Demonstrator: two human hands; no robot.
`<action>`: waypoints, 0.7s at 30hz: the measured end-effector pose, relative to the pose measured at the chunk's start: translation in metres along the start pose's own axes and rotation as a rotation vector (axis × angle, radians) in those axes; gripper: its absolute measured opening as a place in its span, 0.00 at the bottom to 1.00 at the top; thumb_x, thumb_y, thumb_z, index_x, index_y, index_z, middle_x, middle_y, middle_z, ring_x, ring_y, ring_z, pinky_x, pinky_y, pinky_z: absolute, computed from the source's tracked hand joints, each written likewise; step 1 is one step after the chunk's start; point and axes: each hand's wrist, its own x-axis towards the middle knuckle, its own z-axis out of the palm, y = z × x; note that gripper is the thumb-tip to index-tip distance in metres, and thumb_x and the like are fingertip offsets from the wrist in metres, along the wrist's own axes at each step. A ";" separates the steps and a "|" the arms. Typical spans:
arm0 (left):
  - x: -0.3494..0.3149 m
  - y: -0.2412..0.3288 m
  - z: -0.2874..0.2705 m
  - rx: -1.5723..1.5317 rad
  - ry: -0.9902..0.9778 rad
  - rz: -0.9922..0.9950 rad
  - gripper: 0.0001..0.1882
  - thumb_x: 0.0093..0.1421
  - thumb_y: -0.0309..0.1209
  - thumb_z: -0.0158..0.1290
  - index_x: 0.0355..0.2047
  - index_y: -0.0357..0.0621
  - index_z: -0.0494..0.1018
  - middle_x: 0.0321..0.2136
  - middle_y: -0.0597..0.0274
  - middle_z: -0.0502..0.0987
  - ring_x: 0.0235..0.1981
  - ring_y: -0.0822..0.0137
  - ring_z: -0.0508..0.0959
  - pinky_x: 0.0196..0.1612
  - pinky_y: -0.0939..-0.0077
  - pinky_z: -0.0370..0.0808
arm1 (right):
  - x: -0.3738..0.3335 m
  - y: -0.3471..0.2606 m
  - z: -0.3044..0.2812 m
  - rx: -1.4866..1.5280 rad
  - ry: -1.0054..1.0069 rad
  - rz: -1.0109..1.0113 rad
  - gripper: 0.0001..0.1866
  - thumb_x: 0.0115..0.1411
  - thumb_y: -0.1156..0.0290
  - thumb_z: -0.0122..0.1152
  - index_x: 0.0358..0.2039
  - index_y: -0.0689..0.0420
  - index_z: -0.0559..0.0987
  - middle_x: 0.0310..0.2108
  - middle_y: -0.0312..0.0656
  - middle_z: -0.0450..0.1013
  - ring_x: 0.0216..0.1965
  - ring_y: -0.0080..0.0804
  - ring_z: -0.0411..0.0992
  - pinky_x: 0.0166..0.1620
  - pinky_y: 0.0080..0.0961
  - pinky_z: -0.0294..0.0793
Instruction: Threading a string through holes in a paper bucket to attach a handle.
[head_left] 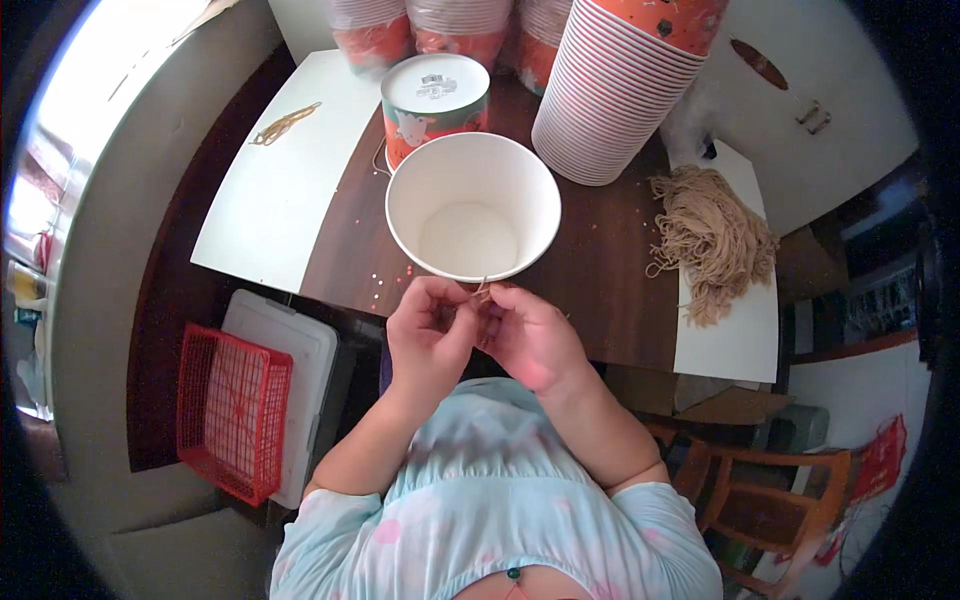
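A white paper bucket [472, 205] stands on the table with its mouth facing me. At its near rim, my left hand [430, 325] and my right hand [535, 335] meet, fingertips pinched together. Between them shows a short bit of tan cord [484, 288]; the rest of it is hidden by my fingers. Behind the bucket sits an upturned bucket [437, 85] with a white base and an orange and green printed side. A thin cord loop shows at that one's left side. Farther right lies a tangled heap of tan cords [715, 240].
A tall leaning stack of nested paper buckets [620, 90] rises at the back right, with plastic-wrapped stacks [455, 30] beside it. Some cords [285, 125] lie on the table's white left part. Below left is a red basket [235, 410]; a wooden chair [765, 500] stands at right.
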 end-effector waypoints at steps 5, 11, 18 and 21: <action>0.000 -0.005 -0.001 0.259 -0.050 0.170 0.06 0.55 0.16 0.53 0.34 0.34 0.73 0.31 0.59 0.78 0.32 0.73 0.78 0.36 0.82 0.75 | 0.000 0.000 0.004 0.017 0.037 0.013 0.09 0.63 0.67 0.52 0.39 0.55 0.78 0.37 0.35 0.76 0.37 0.26 0.73 0.43 0.26 0.71; 0.003 0.002 0.004 0.516 -0.030 0.501 0.10 0.51 0.17 0.58 0.35 0.36 0.76 0.32 0.56 0.78 0.25 0.72 0.78 0.26 0.82 0.75 | 0.003 0.009 -0.005 -0.016 0.100 -0.127 0.09 0.63 0.65 0.53 0.38 0.53 0.79 0.37 0.33 0.76 0.38 0.23 0.73 0.43 0.26 0.71; 0.008 0.002 0.002 0.545 -0.057 0.525 0.07 0.50 0.17 0.59 0.31 0.36 0.76 0.31 0.56 0.77 0.25 0.72 0.78 0.26 0.81 0.75 | 0.003 0.005 -0.003 0.047 0.070 -0.100 0.10 0.60 0.67 0.53 0.40 0.56 0.77 0.38 0.35 0.76 0.38 0.24 0.73 0.44 0.27 0.72; 0.009 0.000 -0.004 0.429 -0.093 0.462 0.05 0.53 0.17 0.57 0.31 0.34 0.75 0.30 0.59 0.76 0.26 0.75 0.76 0.26 0.83 0.73 | 0.003 -0.003 -0.005 0.025 0.042 -0.069 0.12 0.61 0.66 0.50 0.41 0.57 0.76 0.38 0.36 0.76 0.37 0.25 0.72 0.43 0.28 0.71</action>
